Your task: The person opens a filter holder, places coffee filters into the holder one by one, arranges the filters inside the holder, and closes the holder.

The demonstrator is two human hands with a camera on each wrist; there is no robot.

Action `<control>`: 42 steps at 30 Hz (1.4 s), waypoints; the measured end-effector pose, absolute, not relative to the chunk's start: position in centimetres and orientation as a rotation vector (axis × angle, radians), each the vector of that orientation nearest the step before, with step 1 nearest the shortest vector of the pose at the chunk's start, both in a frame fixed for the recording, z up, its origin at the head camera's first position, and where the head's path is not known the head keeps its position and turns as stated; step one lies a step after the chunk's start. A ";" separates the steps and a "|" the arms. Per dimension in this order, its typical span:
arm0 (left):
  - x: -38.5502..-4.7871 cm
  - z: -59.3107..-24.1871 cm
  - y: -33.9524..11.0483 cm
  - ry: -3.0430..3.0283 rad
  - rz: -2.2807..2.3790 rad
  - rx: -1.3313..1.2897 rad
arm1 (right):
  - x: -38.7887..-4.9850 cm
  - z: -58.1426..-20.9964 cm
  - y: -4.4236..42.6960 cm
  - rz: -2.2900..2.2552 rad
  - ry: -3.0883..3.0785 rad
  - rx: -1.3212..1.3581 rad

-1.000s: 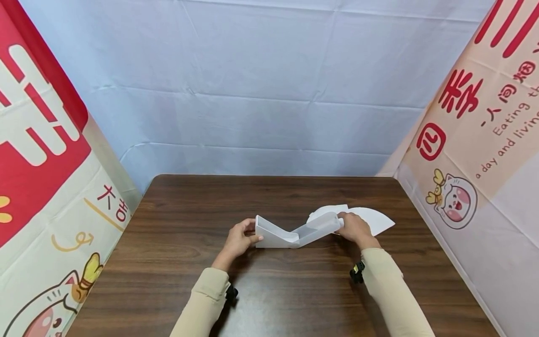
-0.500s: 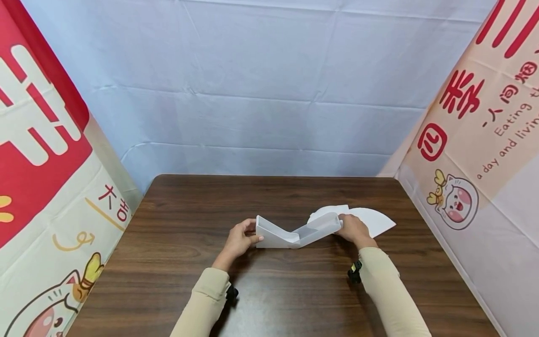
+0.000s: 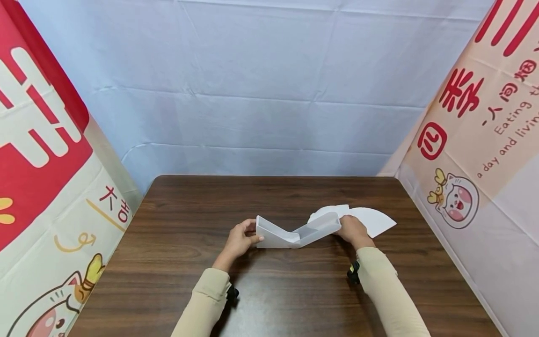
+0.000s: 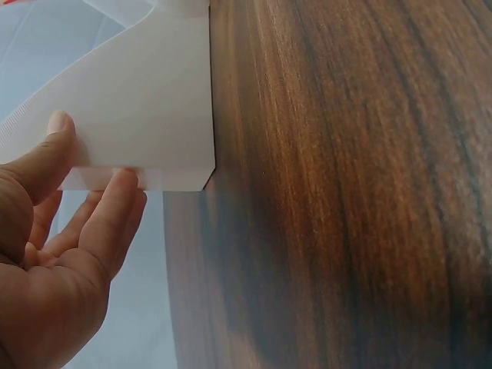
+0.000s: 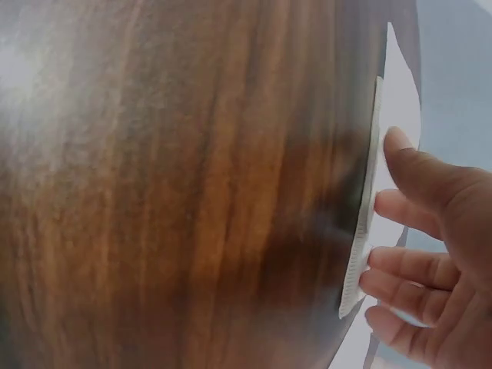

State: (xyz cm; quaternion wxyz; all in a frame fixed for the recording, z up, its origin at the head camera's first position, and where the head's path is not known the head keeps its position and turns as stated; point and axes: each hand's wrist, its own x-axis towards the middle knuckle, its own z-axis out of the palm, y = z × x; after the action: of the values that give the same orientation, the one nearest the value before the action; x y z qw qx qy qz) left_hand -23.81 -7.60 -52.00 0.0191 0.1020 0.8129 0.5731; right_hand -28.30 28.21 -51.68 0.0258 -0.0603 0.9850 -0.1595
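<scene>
A translucent white plastic filter holder (image 3: 271, 236), shaped like a wide V, stands on the table. My left hand (image 3: 240, 240) pinches its left end, thumb on the front face and fingers round the end wall; the left wrist view shows this holder (image 4: 138, 100) close up. White fan-shaped paper coffee filters (image 3: 376, 221) lie behind and right of the holder. My right hand (image 3: 353, 230) is at the holder's right end, its fingertips partly hidden. In the right wrist view its loosely spread fingers touch a stack of filters with a crimped edge (image 5: 358, 250).
The dark wooden table (image 3: 294, 290) has its far edge behind the filters. A pale cloth backdrop (image 3: 261, 93) hangs beyond it. Printed cloths hang at both sides, the right one (image 3: 463, 154) close to the table's right edge.
My right hand has shifted slightly left and towards me, and the white bit between its fingers and the holder no longer shows. The left hand and holder stay put.
</scene>
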 end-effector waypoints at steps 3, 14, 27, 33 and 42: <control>-23.7 -51.9 -7.6 2.519 1.786 0.321 | -28.4 -51.9 28.1 -0.454 3.071 -0.182; -23.8 -52.1 -7.6 2.509 1.811 0.328 | -28.8 -52.5 27.8 -0.583 3.142 -0.155; -21.7 -48.1 -7.2 2.475 1.847 0.374 | -28.9 -52.9 27.9 -0.783 3.057 0.105; -21.7 -48.2 -7.3 2.478 1.849 0.381 | -29.0 -52.7 27.7 -0.792 3.053 0.115; -22.6 -49.7 -7.4 2.471 1.849 0.369 | -29.3 -52.8 27.7 -0.869 3.015 0.142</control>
State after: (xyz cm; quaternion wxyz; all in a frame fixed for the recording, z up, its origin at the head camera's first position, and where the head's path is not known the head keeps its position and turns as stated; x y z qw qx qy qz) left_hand -22.57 -7.39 -49.70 0.0170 0.1189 0.7949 0.5948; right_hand -29.30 27.73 -52.84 0.0005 0.0451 0.9599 -0.2768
